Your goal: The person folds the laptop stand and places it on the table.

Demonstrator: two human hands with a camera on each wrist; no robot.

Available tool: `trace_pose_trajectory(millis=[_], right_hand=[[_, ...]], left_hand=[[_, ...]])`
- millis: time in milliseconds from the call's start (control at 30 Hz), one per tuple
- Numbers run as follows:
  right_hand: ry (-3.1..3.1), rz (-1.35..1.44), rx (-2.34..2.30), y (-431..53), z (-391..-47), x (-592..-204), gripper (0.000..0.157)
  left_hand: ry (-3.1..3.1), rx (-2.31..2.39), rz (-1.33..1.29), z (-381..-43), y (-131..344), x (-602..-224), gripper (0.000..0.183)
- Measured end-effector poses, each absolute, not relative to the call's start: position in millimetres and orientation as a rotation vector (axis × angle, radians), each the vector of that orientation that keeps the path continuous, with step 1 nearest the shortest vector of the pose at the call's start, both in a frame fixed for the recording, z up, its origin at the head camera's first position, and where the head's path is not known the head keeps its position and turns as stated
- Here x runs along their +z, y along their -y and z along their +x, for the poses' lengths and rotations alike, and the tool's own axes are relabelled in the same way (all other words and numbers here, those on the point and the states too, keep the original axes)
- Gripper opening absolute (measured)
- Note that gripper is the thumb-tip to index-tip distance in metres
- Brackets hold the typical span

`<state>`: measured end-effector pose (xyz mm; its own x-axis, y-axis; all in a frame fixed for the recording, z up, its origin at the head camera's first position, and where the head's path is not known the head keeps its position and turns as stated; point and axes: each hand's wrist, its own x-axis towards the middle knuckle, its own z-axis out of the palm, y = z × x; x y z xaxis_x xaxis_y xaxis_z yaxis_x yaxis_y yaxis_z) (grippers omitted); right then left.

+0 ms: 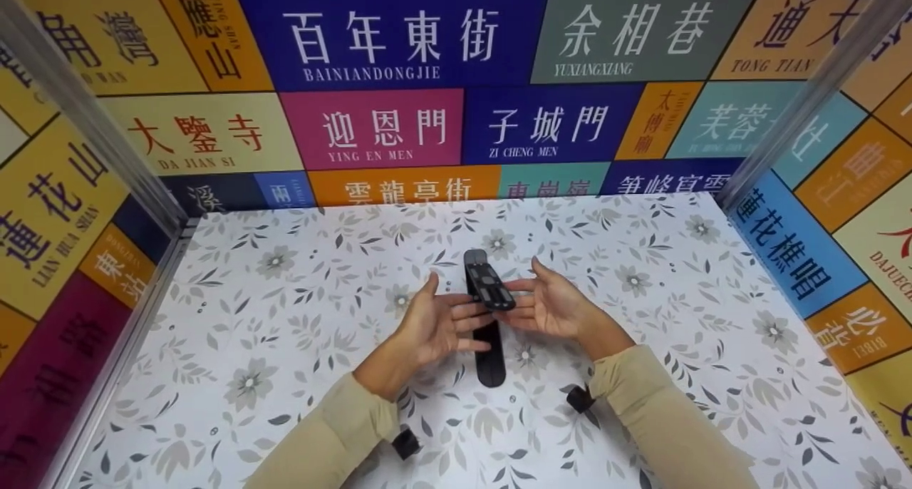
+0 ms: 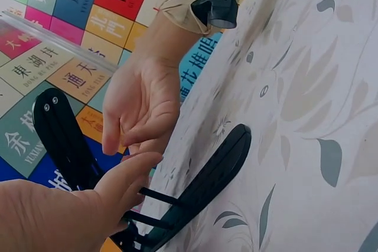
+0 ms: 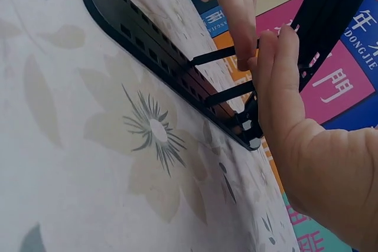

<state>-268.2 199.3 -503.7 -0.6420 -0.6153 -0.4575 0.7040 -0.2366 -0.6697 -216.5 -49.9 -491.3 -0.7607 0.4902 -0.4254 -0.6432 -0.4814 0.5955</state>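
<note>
A black folding stand (image 1: 490, 364) rests on the table, its slotted base lying flat and its upper arm raised at a slant. In the right wrist view, two thin struts link the slotted base (image 3: 142, 42) to the raised part. My left hand (image 1: 438, 325) is at the stand's left side, palm turned inward, fingers extended towards the struts. From the other side my right hand (image 1: 556, 307) reaches in with its fingers nearly straight. Both sets of fingertips lie beside or under the raised arm (image 2: 59, 134); whether they touch it is partly hidden.
The table (image 1: 299, 296) wears a white cover with grey flowers and leaves. Behind it and at both sides stand walls of coloured signs (image 1: 370, 129), with metal posts (image 1: 791, 97) at the corners. A small black device (image 1: 406, 443) sits at each wrist.
</note>
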Motion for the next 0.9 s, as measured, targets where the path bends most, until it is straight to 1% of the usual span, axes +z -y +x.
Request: trace_pose_trajectory(millis=[133,433,667,767,900], right_hand=[[-1.163,0.123,-1.962,-198,-269,-502,0.080],[-1.179,0.109,-1.975,-197,-271,-496,0.076],[-1.215,0.099,-1.991,-192,-277,-490,0.070],[-1.258,0.132,-2.012,-187,-279,-488,0.061],[-1.341,0.138,-2.050,-180,-280,-489,0.034]], left_hand=[[-1.039,2.221,-0.234,-216,49,-490,0.094],[-1.128,2.228,-0.205,-217,47,-488,0.083],[-1.202,2.244,-0.208,-229,44,-486,0.077],[-1.194,2.269,-0.214,-235,41,-486,0.074],[-1.211,2.305,-0.223,-241,38,-486,0.065]])
